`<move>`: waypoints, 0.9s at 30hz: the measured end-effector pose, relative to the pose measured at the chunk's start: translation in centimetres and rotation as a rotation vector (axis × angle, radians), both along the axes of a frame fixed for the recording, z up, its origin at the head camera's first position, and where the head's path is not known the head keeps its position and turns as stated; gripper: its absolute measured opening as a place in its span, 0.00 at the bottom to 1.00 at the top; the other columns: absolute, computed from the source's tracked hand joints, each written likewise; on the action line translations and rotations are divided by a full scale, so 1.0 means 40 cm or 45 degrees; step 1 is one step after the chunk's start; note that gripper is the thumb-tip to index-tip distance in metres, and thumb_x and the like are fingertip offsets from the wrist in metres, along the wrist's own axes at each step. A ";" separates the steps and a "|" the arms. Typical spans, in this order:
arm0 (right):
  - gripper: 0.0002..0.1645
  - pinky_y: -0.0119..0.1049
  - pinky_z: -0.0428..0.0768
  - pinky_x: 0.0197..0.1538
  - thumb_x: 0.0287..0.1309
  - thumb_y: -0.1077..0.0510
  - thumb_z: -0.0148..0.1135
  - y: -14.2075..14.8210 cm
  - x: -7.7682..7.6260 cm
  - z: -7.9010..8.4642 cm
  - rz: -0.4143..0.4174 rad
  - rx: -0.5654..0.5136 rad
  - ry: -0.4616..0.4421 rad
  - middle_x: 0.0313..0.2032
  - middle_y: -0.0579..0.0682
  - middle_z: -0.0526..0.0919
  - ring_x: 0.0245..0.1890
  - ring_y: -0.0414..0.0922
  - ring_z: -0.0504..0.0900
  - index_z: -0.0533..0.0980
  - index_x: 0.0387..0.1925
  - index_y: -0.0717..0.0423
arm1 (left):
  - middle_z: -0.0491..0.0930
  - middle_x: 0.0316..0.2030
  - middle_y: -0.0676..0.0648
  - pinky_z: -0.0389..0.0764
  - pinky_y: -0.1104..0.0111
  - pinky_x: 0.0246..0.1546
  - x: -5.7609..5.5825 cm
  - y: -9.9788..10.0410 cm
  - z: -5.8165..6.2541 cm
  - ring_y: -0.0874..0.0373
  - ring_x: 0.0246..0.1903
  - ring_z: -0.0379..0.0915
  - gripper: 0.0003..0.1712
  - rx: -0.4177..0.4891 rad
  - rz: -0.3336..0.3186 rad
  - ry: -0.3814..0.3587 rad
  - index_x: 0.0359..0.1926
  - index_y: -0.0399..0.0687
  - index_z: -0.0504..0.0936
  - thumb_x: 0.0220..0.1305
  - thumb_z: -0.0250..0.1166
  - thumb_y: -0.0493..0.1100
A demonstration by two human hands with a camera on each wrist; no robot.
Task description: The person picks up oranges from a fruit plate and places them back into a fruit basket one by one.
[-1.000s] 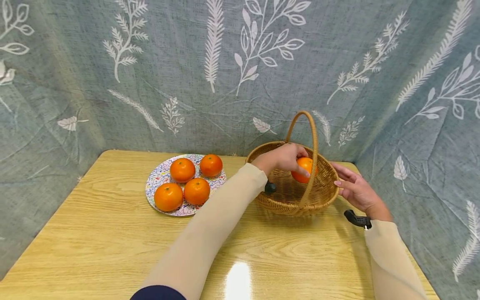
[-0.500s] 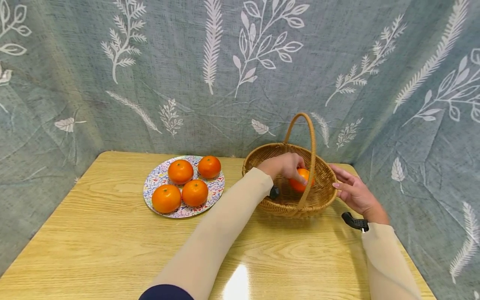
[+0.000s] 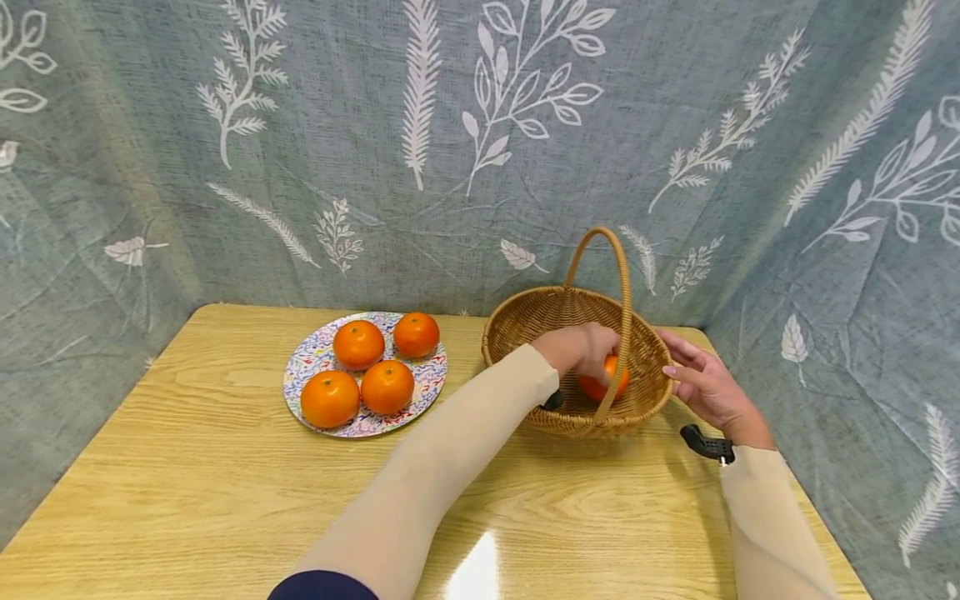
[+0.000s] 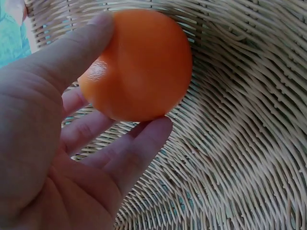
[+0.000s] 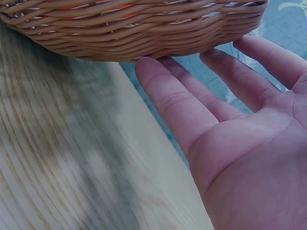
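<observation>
My left hand (image 3: pixel 588 346) reaches down inside a wicker basket (image 3: pixel 517 321) and holds a mandarin (image 3: pixel 611 379) between thumb and fingers. In the left wrist view the mandarin (image 4: pixel 144 67) is smooth and bright orange, with the thumb over its upper left and fingertips under it, against the woven inside. At the basket's right end, my right hand (image 3: pixel 708 387) touches the rim and outer side. The right wrist view shows its fingers (image 5: pixel 172 93) nearly straight, tips right at the woven wall (image 5: pixel 144 33). The basket's tall handle (image 3: pixel 625 300) arches over the mandarin.
Left of the basket lies a round plate (image 3: pixel 300 367) with a colourful pattern, bearing several mandarins (image 3: pixel 330 398). Both stand on a wooden table (image 3: pixel 187 483). A grey-green cloth (image 3: pixel 360 150) with white leaf prints hangs behind and along the sides.
My left hand has lowered the mandarin deeper into the basket, still gripping it. The right hand stays at the basket's right end. The head view has shifted slightly.
</observation>
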State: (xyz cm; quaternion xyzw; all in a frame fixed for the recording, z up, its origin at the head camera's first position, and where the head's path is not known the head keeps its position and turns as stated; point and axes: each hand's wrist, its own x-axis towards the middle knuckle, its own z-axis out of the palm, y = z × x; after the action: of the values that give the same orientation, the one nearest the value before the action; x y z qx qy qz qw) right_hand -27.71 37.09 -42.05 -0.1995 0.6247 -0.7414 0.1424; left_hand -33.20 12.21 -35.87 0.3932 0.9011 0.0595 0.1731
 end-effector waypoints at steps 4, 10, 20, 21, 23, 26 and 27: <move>0.39 0.35 0.85 0.56 0.74 0.73 0.44 -0.006 0.001 0.000 -0.009 0.005 -0.006 0.69 0.45 0.73 0.63 0.40 0.79 0.46 0.81 0.64 | 0.78 0.55 0.51 0.75 0.72 0.46 0.000 -0.006 0.002 0.61 0.49 0.73 0.32 -0.033 0.020 -0.008 0.66 0.49 0.75 0.67 0.69 0.57; 0.39 0.35 0.85 0.56 0.74 0.73 0.44 -0.008 0.001 -0.004 0.001 0.016 -0.014 0.69 0.45 0.73 0.63 0.40 0.80 0.47 0.81 0.63 | 0.69 0.71 0.49 0.76 0.68 0.60 0.005 -0.037 0.025 0.58 0.67 0.70 0.38 -0.087 0.044 -0.135 0.74 0.55 0.67 0.68 0.69 0.56; 0.38 0.34 0.84 0.57 0.75 0.73 0.42 -0.003 0.001 -0.004 0.000 0.005 -0.002 0.69 0.45 0.73 0.63 0.40 0.79 0.47 0.81 0.63 | 0.78 0.64 0.45 0.78 0.67 0.57 0.035 -0.123 0.081 0.56 0.60 0.75 0.34 0.166 -0.010 -0.197 0.73 0.54 0.70 0.70 0.68 0.54; 0.38 0.34 0.84 0.57 0.75 0.74 0.42 -0.003 0.001 -0.004 -0.001 0.005 0.001 0.68 0.45 0.74 0.63 0.39 0.79 0.47 0.81 0.63 | 0.78 0.64 0.45 0.78 0.66 0.58 0.037 -0.134 0.085 0.55 0.61 0.75 0.34 0.189 -0.014 -0.196 0.73 0.54 0.70 0.70 0.67 0.54; 0.38 0.34 0.84 0.57 0.74 0.74 0.42 -0.004 0.002 -0.002 -0.002 0.006 0.008 0.68 0.45 0.74 0.62 0.39 0.80 0.48 0.81 0.63 | 0.77 0.65 0.44 0.78 0.64 0.60 0.041 -0.159 0.091 0.54 0.63 0.74 0.34 0.228 0.001 -0.196 0.73 0.53 0.71 0.70 0.67 0.54; 0.38 0.34 0.84 0.57 0.74 0.73 0.43 -0.005 0.002 0.000 0.005 -0.006 0.008 0.68 0.46 0.74 0.62 0.40 0.80 0.48 0.81 0.64 | 0.77 0.65 0.43 0.78 0.62 0.62 0.048 -0.201 0.099 0.53 0.64 0.74 0.32 0.292 0.027 -0.165 0.72 0.51 0.72 0.71 0.66 0.54; 0.38 0.34 0.84 0.57 0.74 0.73 0.43 -0.005 0.001 0.001 0.008 -0.009 0.007 0.68 0.46 0.74 0.62 0.40 0.80 0.48 0.81 0.64 | 0.77 0.65 0.43 0.78 0.61 0.62 0.051 -0.216 0.102 0.52 0.64 0.74 0.31 0.324 0.036 -0.162 0.71 0.51 0.72 0.72 0.66 0.54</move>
State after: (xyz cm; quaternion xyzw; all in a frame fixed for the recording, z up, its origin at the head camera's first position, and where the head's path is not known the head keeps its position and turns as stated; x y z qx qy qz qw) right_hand -27.66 36.87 -42.01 -0.2039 0.6218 -0.7427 0.1422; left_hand -31.16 3.56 -31.80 0.3945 0.8789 0.2007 0.1779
